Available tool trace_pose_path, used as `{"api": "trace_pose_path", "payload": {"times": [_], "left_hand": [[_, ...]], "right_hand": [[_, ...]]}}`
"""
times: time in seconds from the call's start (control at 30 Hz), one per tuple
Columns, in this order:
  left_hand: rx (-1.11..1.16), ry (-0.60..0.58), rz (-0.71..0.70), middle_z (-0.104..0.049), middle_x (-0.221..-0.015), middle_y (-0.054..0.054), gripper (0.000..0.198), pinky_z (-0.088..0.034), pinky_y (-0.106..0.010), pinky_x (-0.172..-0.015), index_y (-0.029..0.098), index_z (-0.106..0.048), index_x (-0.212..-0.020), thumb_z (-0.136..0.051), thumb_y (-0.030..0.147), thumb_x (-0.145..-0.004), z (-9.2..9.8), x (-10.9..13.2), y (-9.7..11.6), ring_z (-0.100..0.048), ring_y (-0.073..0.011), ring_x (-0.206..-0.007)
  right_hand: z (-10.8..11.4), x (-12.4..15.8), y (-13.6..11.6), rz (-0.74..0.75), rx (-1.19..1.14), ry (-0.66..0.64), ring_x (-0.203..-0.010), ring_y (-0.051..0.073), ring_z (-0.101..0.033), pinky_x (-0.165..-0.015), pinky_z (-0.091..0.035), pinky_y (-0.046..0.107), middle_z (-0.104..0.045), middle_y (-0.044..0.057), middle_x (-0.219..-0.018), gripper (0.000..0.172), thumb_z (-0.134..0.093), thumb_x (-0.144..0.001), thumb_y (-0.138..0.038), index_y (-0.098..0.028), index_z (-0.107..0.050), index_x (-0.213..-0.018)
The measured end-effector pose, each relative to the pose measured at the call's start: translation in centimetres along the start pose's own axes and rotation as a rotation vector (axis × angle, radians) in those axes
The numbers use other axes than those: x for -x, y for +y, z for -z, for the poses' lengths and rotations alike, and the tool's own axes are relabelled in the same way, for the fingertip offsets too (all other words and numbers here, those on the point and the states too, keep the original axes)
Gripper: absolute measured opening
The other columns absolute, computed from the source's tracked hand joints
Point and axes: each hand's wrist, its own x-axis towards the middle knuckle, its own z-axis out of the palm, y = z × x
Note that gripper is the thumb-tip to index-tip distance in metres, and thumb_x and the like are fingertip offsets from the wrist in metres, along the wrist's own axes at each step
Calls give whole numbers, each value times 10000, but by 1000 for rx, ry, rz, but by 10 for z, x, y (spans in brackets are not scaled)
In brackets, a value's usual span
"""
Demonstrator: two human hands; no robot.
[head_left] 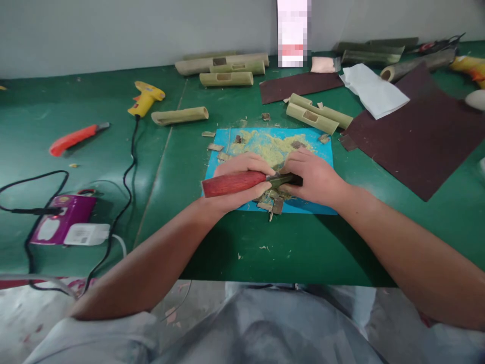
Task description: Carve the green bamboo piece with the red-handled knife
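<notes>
Above the blue mat (316, 206), by its near left corner, I have the red-handled tool (235, 184), its long axis running left to right, metal end pointing toward the right edge. My left hand (246, 163) grips its handle; my right hand (312, 172) pinches a dark green piece (279, 180). Shavings (261, 146) lie toward the far edge.

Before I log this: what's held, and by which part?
The left hand holds a red-handled tool by its handle. The right hand holds a dark green piece by its right part; whether blade or bamboo cannot be told.
</notes>
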Motion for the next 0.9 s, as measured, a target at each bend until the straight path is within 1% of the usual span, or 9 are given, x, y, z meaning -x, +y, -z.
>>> {"api": "trace_pose_path", "payload": {"times": [0.13,0.27,0.47,0.57,0.63,0.7,0.8,0.83,0.9], "left_hand": [[-7,-15,40,-780,-974,-23,126,-583,-381,-890,287,-758,-960,-772,347,-849,3,2,-1,-726,-216,-917],[2,-3,98,-783,-934,-9,127,-581,-355,-821,281,-755,-935,-794,325,-822,3,4,-3,-728,-204,-850],[69,13,133,-780,-974,-22,152,-576,-403,-885,293,-762,-936,-816,348,-804,2,4,-9,-720,-229,-918],[222,33,132,-773,-1013,-33,180,-560,-425,-979,296,-777,-942,-847,324,-778,5,2,-15,-710,-237,-992],[344,65,116,-763,-1042,-34,207,-560,-389,-985,284,-790,-921,-883,281,-736,7,0,-19,-702,-220,-1009],[485,85,132,-746,-1085,-36,252,-585,-336,-837,275,-802,-935,-905,325,-710,10,-1,-21,-699,-187,-905],[682,65,187,-724,-1108,-71,389,-523,-313,-571,249,-807,-991,-779,584,-795,14,-3,-19,-653,-160,-711],[705,68,196,-726,-1078,-82,428,-511,-321,-549,239,-803,-988,-716,626,-829,15,-3,-18,-646,-166,-694],[693,126,200,-736,-1001,-80,387,-532,-333,-581,234,-783,-959,-696,592,-842,16,-4,-16,-651,-178,-709]], "right_hand": [[-1,0,1,-14,-6,3,-858,223,-538,-836,-408,381,-636,51,-870,111,-650,-884,-320,-210,-663,-883],[0,0,0,-22,-3,-9,-863,224,-562,-855,-417,391,-651,58,-881,109,-630,-889,-302,-202,-674,-890],[1,0,-1,-24,8,-14,-873,232,-572,-853,-419,395,-660,64,-889,136,-641,-891,-329,-199,-682,-900],[1,0,-1,-36,17,-18,-895,245,-574,-858,-427,399,-665,78,-902,138,-648,-889,-325,-191,-680,-902],[1,0,-2,-41,18,-24,-908,256,-577,-853,-433,403,-678,92,-925,148,-655,-892,-329,-184,-678,-908],[1,0,-2,-44,16,-28,-915,264,-582,-849,-438,410,-690,107,-955,150,-658,-894,-321,-176,-679,-923],[1,0,-3,-43,11,-26,-922,267,-587,-856,-441,416,-696,111,-978,128,-652,-893,-294,-178,-681,-939],[1,0,-3,-40,8,-25,-924,265,-587,-859,-441,415,-695,109,-980,122,-650,-894,-290,-182,-681,-942],[1,0,-2,-31,2,-24,-928,264,-588,-864,-442,414,-694,106,-989,121,-648,-897,-292,-189,-680,-950]]}}
